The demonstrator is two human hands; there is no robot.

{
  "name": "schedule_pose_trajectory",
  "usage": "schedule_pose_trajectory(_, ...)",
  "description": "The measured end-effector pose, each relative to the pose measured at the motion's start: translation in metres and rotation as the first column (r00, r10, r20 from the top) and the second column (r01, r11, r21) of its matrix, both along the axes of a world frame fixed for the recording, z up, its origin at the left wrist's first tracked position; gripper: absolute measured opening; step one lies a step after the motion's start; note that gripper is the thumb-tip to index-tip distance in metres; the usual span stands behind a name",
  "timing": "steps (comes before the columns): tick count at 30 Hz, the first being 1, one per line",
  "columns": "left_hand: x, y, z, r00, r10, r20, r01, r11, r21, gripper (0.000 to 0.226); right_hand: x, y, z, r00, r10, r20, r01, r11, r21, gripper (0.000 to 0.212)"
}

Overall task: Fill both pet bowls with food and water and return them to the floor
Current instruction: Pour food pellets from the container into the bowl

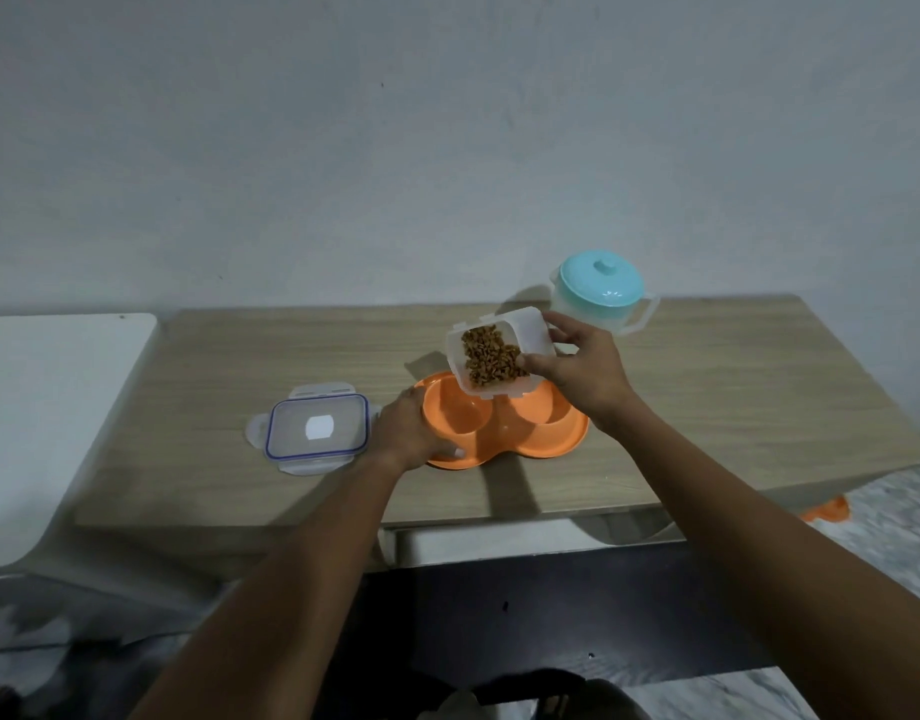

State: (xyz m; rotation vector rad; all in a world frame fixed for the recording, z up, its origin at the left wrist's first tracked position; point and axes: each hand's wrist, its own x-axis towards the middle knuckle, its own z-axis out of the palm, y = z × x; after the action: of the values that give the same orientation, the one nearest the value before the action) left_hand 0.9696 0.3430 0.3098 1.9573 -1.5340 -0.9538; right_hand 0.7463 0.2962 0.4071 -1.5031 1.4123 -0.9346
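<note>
Over on the left, the clear lid (316, 433) with its blue seal lay flat on the wooden table (733, 387). Just beside it, the left hand (408, 433) gripped the left end of the orange double bowl (504, 452), thumb on the near rim, the other fingers hidden. The bowl's long axis ran left to right, both wells bare and glossy, their far rims hidden by the food container (491, 324). It hung tipped above the left well, mouth towards the camera, brown kibble (491, 358) inside, pinched by the right hand (577, 371). Behind stood a teal-lidded jug (600, 293), contents unclear.
</note>
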Motion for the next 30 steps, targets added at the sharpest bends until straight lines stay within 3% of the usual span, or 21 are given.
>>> schedule_pose_trajectory(10,0.0,0.0,0.002,1.0,-0.018,-0.004,0.018,1.0,0.002,0.1,0.01,0.001,0.0,0.992,0.06,-0.113,-0.07,0.994,-0.081,0.077)
schedule_pose_trajectory(15,0.001,0.001,0.0,1.0,-0.021,-0.019,0.02,1.0,-0.007,0.105,0.007,0.001,-0.003,0.999,0.012,-0.041,-0.013,1.0,-0.013,0.073)
schedule_pose_trajectory(20,0.001,0.001,0.0,1.0,-0.02,0.004,0.02,1.0,-0.013,0.102,0.003,0.003,-0.006,0.999,-0.032,0.027,0.031,0.999,0.032,0.082)
schedule_pose_trajectory(30,0.001,0.001,0.0,1.0,-0.025,0.008,0.025,1.0,-0.005,0.099,-0.001,0.0,-0.007,0.982,-0.082,0.171,0.059,0.989,0.132,0.067)
